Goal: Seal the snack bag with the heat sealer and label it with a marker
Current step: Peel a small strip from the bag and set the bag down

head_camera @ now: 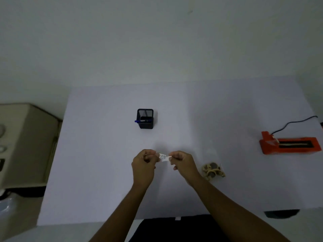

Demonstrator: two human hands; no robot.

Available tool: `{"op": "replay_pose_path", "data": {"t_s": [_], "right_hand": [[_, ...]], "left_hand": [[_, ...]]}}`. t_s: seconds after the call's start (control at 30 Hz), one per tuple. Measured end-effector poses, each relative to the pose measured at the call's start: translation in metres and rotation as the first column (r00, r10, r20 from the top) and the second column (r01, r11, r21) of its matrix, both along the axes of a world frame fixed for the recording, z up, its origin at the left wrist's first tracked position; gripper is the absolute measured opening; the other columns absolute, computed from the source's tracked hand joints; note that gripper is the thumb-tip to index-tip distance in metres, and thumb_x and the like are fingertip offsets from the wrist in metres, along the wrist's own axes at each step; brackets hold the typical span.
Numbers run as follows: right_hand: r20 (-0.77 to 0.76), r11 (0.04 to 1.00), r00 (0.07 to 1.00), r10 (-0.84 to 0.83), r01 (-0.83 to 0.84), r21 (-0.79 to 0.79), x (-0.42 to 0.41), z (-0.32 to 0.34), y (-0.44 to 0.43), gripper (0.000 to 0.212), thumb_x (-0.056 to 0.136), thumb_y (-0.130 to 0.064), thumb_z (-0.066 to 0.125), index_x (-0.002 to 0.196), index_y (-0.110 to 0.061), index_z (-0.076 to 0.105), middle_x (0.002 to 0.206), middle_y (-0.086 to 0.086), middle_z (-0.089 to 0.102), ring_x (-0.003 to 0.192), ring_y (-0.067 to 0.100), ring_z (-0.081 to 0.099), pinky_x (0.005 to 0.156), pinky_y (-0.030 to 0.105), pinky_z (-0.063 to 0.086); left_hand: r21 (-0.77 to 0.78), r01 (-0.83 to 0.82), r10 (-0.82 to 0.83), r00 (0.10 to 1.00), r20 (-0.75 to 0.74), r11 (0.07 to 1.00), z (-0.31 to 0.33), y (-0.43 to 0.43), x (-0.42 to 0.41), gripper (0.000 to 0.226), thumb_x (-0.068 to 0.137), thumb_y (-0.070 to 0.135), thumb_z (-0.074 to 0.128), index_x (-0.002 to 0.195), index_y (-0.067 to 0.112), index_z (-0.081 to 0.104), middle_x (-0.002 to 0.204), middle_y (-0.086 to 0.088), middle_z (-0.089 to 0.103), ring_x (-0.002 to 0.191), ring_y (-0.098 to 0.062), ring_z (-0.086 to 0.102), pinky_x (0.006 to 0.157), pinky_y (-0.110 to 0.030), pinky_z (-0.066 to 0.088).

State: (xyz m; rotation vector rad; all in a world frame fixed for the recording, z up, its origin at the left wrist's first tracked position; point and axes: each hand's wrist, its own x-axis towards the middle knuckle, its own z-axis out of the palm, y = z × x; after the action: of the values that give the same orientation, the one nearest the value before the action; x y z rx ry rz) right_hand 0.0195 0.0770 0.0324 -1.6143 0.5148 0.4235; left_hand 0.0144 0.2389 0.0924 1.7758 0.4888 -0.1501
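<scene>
The table [104,172] held the heat sealer [290,144] far right and the snack bag [213,170] beside the right forearm [220,194]. Both the left hand [144,163] and right hand [181,162] pinched the small written label [163,157] between them; it was best kept taut, unwrinkled

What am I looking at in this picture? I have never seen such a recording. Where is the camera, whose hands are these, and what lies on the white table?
There is no machine here: a person works with bare hands. The single picture comes from a camera worn on the person's head, looking forward and down. The left hand and the right hand pinch a small white label between them, above the white table. Its writing is too small to read. Farther away stands a black mesh pen holder with a blue-capped marker. Right of the right hand lies the snack bag. At the far right sits the orange heat sealer with its black cable.
</scene>
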Motion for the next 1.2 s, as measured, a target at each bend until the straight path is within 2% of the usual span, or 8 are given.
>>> {"op": "replay_pose_path", "data": {"t_s": [0.23, 0.33, 0.47, 0.63, 0.73, 0.93, 1.07, 1.2], "right_hand": [[-0.172, 0.974, 0.980, 0.103, -0.134, -0.183, -0.017, -0.067, 0.015, 0.014, 0.084, 0.003, 0.063, 0.089, -0.006, 0.072, 0.075, 0.013, 0.069, 0.054, 0.017, 0.059, 0.055, 0.029, 0.053], [-0.157, 0.950, 0.974, 0.163, -0.198, -0.241, -0.026, -0.084, 0.011, 0.013, 0.083, -0.005, 0.069, 0.086, -0.018, 0.070, 0.084, 0.008, 0.072, 0.067, 0.020, 0.062, 0.073, 0.041, 0.057], [-0.135, 0.960, 0.980, 0.143, -0.171, -0.222, -0.034, -0.074, -0.004, 0.023, 0.086, -0.012, 0.072, 0.108, -0.009, 0.073, 0.099, 0.006, 0.073, 0.083, 0.020, 0.067, 0.083, 0.044, 0.059], [-0.104, 0.999, 0.994, -0.034, 0.033, -0.015, -0.033, -0.024, -0.027, 0.016, 0.096, -0.021, 0.061, 0.096, -0.011, 0.075, 0.090, 0.012, 0.074, 0.070, 0.015, 0.068, 0.058, 0.033, 0.055], [-0.093, 0.991, 0.995, -0.044, 0.055, 0.125, -0.029, 0.006, -0.044, 0.025, 0.097, -0.027, 0.060, 0.096, -0.006, 0.075, 0.087, 0.012, 0.075, 0.068, 0.017, 0.067, 0.055, 0.029, 0.051], [-0.001, 0.995, 0.995, 0.097, -0.097, -0.031, -0.022, 0.020, -0.085, 0.014, 0.091, -0.019, 0.068, 0.086, -0.009, 0.077, 0.078, 0.011, 0.074, 0.062, 0.011, 0.064, 0.053, 0.026, 0.049], [-0.037, 0.986, 0.993, 0.111, -0.115, -0.120, -0.018, 0.012, -0.117, 0.017, 0.090, -0.023, 0.070, 0.080, -0.011, 0.076, 0.072, 0.009, 0.073, 0.056, 0.012, 0.061, 0.052, 0.027, 0.050], [-0.050, 0.967, 0.981, 0.189, -0.195, -0.164, -0.014, -0.006, -0.147, 0.012, 0.088, -0.021, 0.072, 0.080, -0.012, 0.075, 0.073, 0.012, 0.072, 0.062, 0.018, 0.066, 0.058, 0.031, 0.054]], "left_hand": [[-0.004, -0.116, 0.115, 0.989, -0.094, 0.993, -0.005, 0.019, -0.014, 0.006, 0.086, 0.013, 0.069, 0.083, 0.018, 0.068, 0.074, -0.002, 0.076, 0.073, -0.022, 0.073, 0.064, -0.043, 0.059], [-0.042, -0.187, 0.180, 0.974, -0.137, 0.981, -0.006, 0.017, -0.020, 0.003, 0.087, 0.012, 0.069, 0.090, 0.014, 0.068, 0.081, -0.008, 0.076, 0.074, -0.017, 0.075, 0.062, -0.038, 0.058], [-0.060, -0.207, 0.195, 0.967, -0.167, 0.976, -0.012, 0.005, -0.022, 0.012, 0.088, 0.011, 0.068, 0.100, 0.015, 0.067, 0.087, -0.008, 0.076, 0.074, -0.015, 0.075, 0.059, -0.033, 0.059], [-0.038, -0.127, 0.119, 0.979, -0.164, 0.991, -0.025, -0.024, -0.020, 0.013, 0.089, 0.014, 0.067, 0.102, 0.015, 0.068, 0.091, -0.006, 0.075, 0.074, -0.013, 0.074, 0.061, -0.034, 0.062], [-0.018, -0.063, 0.059, 0.985, -0.164, 0.998, -0.032, -0.047, -0.019, 0.013, 0.090, 0.011, 0.065, 0.102, 0.012, 0.069, 0.086, -0.004, 0.075, 0.071, -0.009, 0.073, 0.064, -0.037, 0.062], [0.033, 0.028, -0.023, 0.987, -0.161, 0.999, -0.049, -0.098, -0.013, 0.013, 0.090, 0.010, 0.063, 0.099, 0.014, 0.070, 0.084, 0.000, 0.075, 0.072, -0.007, 0.073, 0.069, -0.039, 0.062], [0.088, 0.071, -0.056, 0.985, -0.161, 0.994, -0.056, -0.127, -0.008, 0.013, 0.090, 0.011, 0.065, 0.101, 0.011, 0.070, 0.077, 0.003, 0.073, 0.068, -0.006, 0.071, 0.069, -0.024, 0.059], [0.107, 0.169, -0.143, 0.966, -0.213, 0.980, -0.073, -0.144, -0.003, 0.006, 0.085, 0.014, 0.071, 0.091, 0.013, 0.073, 0.070, 0.004, 0.072, 0.068, -0.012, 0.071, 0.073, -0.034, 0.060]]}}
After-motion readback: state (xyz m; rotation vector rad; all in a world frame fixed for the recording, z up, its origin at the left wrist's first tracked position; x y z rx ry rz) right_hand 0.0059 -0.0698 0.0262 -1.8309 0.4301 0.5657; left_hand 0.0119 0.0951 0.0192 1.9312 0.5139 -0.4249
